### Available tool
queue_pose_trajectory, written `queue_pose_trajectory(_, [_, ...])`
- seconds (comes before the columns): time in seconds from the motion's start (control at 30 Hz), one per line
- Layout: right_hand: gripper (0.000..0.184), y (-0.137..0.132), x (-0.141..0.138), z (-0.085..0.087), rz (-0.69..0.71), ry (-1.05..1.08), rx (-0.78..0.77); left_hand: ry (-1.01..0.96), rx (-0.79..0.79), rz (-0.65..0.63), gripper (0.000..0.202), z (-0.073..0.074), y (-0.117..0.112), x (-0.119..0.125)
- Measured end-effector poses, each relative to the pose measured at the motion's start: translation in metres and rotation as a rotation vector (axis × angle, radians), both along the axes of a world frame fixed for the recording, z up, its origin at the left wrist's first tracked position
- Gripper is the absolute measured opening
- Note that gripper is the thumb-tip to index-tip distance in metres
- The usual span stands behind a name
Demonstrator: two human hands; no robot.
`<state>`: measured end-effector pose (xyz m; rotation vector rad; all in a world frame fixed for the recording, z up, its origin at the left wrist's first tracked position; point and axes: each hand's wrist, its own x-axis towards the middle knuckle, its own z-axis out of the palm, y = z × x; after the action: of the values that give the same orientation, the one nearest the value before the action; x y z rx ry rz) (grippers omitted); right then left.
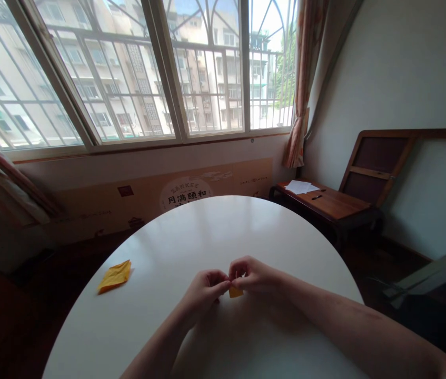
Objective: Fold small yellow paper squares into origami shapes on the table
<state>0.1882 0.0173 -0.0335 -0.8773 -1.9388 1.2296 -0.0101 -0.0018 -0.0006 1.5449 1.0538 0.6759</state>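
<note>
Over the near middle of the white round table (207,231), my left hand (206,287) and my right hand (253,275) meet, thumbs and fingertips pinched together. A small yellow piece (236,292), possibly folded paper, hangs below the fingertips; most of it is hidden by my fingers. Both hands appear to grip it, one from each side. A larger yellow folded sheet or packet (115,276), creased and slightly raised, lies near the table's left edge, well apart from my hands.
To the right, a low wooden bench (335,204) bears white papers (300,186) and small dark objects. A printed tan panel (223,179) stands behind the table, beneath a barred window (207,89). Curtains (300,84) hang at its sides.
</note>
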Motion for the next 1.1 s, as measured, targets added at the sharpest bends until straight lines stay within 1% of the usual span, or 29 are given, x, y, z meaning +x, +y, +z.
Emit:
queue_pose_trajectory(0.13, [0.013,-0.001,0.003,0.005,0.06,-0.017,-0.033,-0.012,-0.046,-0.009,0.04,-0.002,0.0,-0.002])
queue_pose_trajectory(0.43, [0.014,-0.002,0.012,0.013,0.137,-0.038,-0.134,-0.08,-0.12,-0.01,0.035,-0.003,0.0,-0.007])
queue_pose_trajectory(0.57, [0.012,0.001,0.015,0.014,0.159,-0.032,-0.167,-0.088,-0.145,0.001,0.033,-0.005,0.001,-0.009])
queue_pose_trajectory(0.8, [0.016,0.003,0.017,0.013,0.192,0.05,-0.259,-0.104,-0.149,0.018,0.03,-0.008,0.002,-0.01])
queue_pose_trajectory(0.93, [0.019,0.005,0.018,0.009,0.181,0.116,-0.315,-0.109,-0.16,0.067,0.03,-0.006,0.002,-0.01])
queue_pose_trajectory(1.03, [0.026,0.005,0.017,0.007,0.153,0.138,-0.295,-0.113,-0.162,0.106,0.03,-0.004,0.002,-0.01])
queue_pose_trajectory(1.1, [0.029,0.003,0.016,0.008,0.144,0.142,-0.269,-0.113,-0.161,0.11,0.03,-0.004,0.002,-0.01])
